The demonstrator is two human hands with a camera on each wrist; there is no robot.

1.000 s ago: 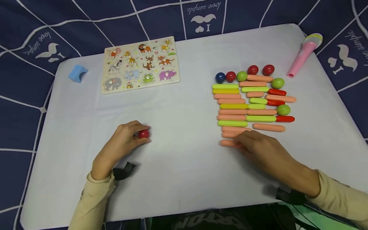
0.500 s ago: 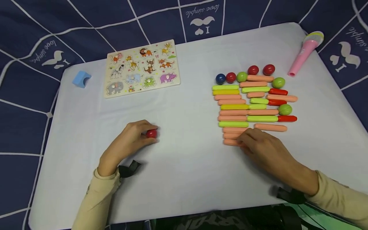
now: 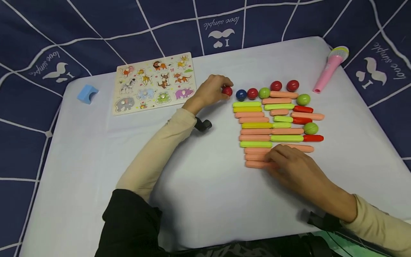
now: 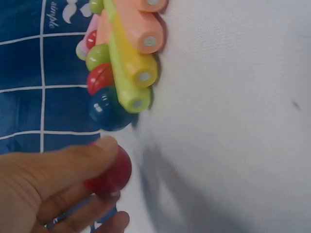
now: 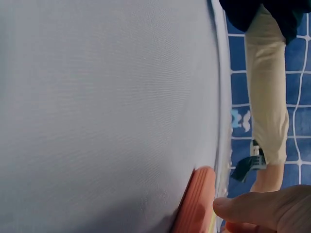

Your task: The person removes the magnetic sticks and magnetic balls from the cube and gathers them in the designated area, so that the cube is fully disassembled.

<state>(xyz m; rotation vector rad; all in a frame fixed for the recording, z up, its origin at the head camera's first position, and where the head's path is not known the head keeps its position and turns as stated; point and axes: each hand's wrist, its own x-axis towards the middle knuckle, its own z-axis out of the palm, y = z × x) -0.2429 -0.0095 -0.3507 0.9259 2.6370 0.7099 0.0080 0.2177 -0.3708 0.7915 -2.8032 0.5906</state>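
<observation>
My left hand pinches a red ball between thumb and fingers, just left of a blue ball at the end of a row of balls. In the left wrist view the red ball shows under the thumb, a small gap from the blue ball. Down at the near end of several rows of coloured sticks, my right hand holds the nearest salmon-coloured stick; its right end is hidden under the fingers. The right wrist view shows the thumb against this ribbed stick.
Green, yellow, salmon and red sticks lie in stacked rows, with green balls along the right side. A pink toy microphone lies at back right. An animal puzzle board and blue arch block lie back left.
My left hand has carried the red ball from the left middle of the table up and right beside the blue ball. The right hand has moved the nearest stick slightly to the right.
</observation>
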